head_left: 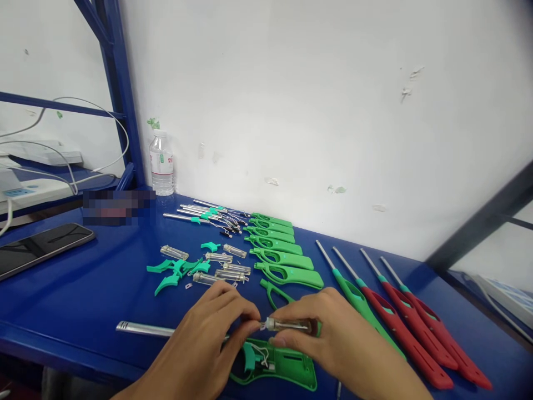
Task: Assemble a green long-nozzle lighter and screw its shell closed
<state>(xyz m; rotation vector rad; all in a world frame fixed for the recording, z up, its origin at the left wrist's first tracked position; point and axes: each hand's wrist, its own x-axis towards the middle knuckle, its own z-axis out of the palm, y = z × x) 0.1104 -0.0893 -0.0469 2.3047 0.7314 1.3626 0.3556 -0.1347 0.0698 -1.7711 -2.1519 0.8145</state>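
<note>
My right hand (316, 328) grips a clear lighter fuel tank (289, 325), held level with its nozzle end to the left. At that end, the thumb and forefinger of my left hand (225, 325) pinch a tiny pale piece (263, 326), mostly hidden by the fingertips. Beneath both hands lies an open green lighter half-shell (291, 364) with a teal trigger (249, 358) and white wires inside. A silver lighter tube (144, 329) sticks out to the left, partly behind my left hand. Another green shell (272, 293) is partly covered by my right hand.
Several clear tanks (233, 276) and teal triggers (169, 282) lie left of a row of green shells (287, 274). Wired metal tubes (183, 218) are behind. Green and red lighters (406, 316) lie right. A phone (45, 247) and bottle (162, 166) stand left.
</note>
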